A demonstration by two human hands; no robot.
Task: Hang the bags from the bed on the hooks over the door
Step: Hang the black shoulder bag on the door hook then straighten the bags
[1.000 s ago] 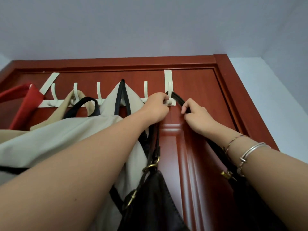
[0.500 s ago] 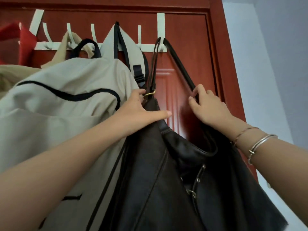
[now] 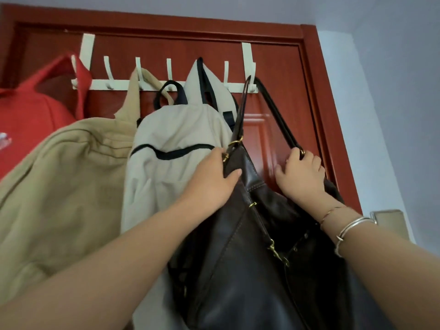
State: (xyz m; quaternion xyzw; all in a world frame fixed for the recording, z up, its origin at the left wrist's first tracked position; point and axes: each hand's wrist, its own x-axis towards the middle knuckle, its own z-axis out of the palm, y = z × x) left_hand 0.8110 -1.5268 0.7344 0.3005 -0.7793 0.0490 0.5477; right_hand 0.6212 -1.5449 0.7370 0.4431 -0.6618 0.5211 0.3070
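Nearest, the dark leather bag [image 3: 250, 270] hangs by its strap [image 3: 276, 110] from the rightmost hook [image 3: 252, 88]. Left hand [image 3: 212, 179] is closed on its upper corner; right hand [image 3: 301, 176] is closed around the strap's lower end. Behind hang the cream backpack [image 3: 171, 144], tan bag [image 3: 59, 175] and red bag [image 3: 28, 115].

1. Dark brown leather bag [image 3: 250, 270] hangs by its strap from the rightmost hook [image 3: 252, 88].
2. Cream backpack [image 3: 176, 148], tan bag [image 3: 59, 186] and red bag [image 3: 31, 115] hang alongside on the white rack [image 3: 119, 84].
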